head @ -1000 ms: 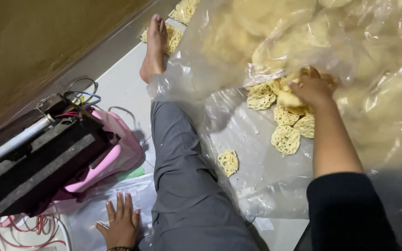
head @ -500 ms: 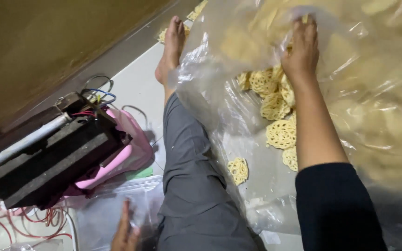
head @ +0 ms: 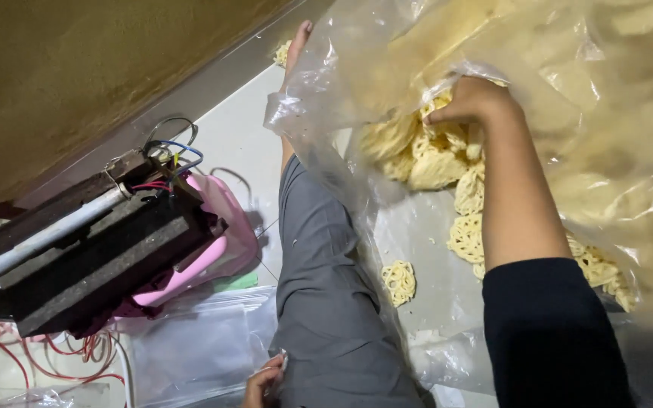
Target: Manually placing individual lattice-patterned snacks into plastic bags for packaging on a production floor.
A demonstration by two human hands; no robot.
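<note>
My right hand reaches into the mouth of a large clear plastic bag full of pale yellow lattice crackers. Its fingers curl over a heap of crackers at the bag's opening. More crackers lie along my forearm on the plastic sheet, and a single cracker sits apart beside my grey trouser leg. My left hand is at the bottom edge, fingers pinched on the edge of a small clear plastic bag lying on the floor.
A dark block-shaped device with a white tube and coloured wires rests on a pink object at the left. Red wire loops on the white floor. A brown wall runs along the upper left. My bare foot points away.
My right hand pushed up into the bag, then drew back down with crackers heaped under it. My left hand left its flat rest on the floor and now pinches the small bag.
</note>
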